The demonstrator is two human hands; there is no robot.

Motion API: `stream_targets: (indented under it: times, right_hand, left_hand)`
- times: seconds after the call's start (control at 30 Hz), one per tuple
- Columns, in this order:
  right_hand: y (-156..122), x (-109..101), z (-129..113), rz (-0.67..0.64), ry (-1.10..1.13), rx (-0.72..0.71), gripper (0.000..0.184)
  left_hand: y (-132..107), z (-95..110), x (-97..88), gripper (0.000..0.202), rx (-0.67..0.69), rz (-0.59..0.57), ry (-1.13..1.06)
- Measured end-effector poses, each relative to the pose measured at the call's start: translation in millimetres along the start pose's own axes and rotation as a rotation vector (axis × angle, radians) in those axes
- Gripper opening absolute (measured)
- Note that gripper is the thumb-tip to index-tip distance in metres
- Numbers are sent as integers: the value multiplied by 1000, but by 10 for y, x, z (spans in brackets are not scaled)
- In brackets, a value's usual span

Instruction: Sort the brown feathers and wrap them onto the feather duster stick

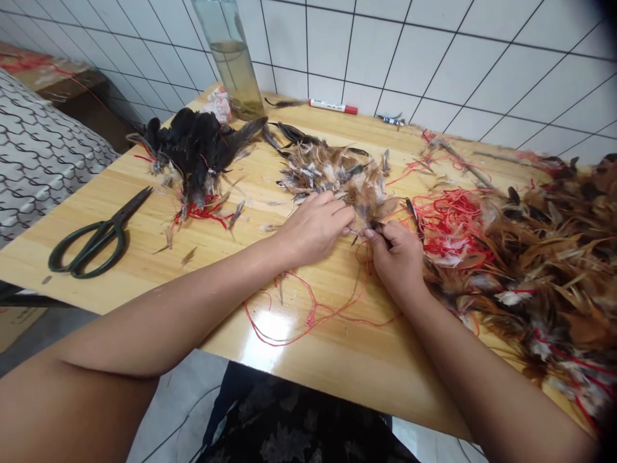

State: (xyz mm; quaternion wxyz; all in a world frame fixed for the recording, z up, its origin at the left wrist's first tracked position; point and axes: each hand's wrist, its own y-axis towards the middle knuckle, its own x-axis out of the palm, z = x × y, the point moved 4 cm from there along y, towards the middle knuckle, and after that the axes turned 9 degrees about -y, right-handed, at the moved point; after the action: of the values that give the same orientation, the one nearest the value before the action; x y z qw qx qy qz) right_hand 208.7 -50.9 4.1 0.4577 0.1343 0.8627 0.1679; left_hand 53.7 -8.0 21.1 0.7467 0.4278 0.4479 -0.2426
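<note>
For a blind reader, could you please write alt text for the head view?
A left hand and right hand pinch brown feathers near red thread on a pale wooden table. Black feathers and green-handled scissors lie left; a brown feather heap right.

Glossy wooden table [337, 360], soft feathers [337, 173], metal scissors [91, 241].

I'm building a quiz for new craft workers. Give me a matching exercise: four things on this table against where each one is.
1 scissors
2 marker
3 loose red thread
4 small dark feather

A pinched by the right hand
B far edge, by the tiled wall
C near edge, between the forearms
D left end of the table

Pairs: 1-D, 2-B, 3-C, 4-A
</note>
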Motion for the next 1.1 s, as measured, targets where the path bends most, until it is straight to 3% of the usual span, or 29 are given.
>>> stream_targets:
  times: [0.57, 0.9, 1.1]
  right_hand:
    - [17, -3, -7, 10, -28, -16, 28]
    - [7, 87, -3, -137, -21, -66, 25]
    - [20, 87, -24, -151, 15, -62, 23]
  left_hand:
    - [-22, 25, -145, 17, 26, -3, 81]
    - [-18, 105, -148, 14, 41, -2, 174]
    - [-8, 110, -157, 20, 36, 34, 79]
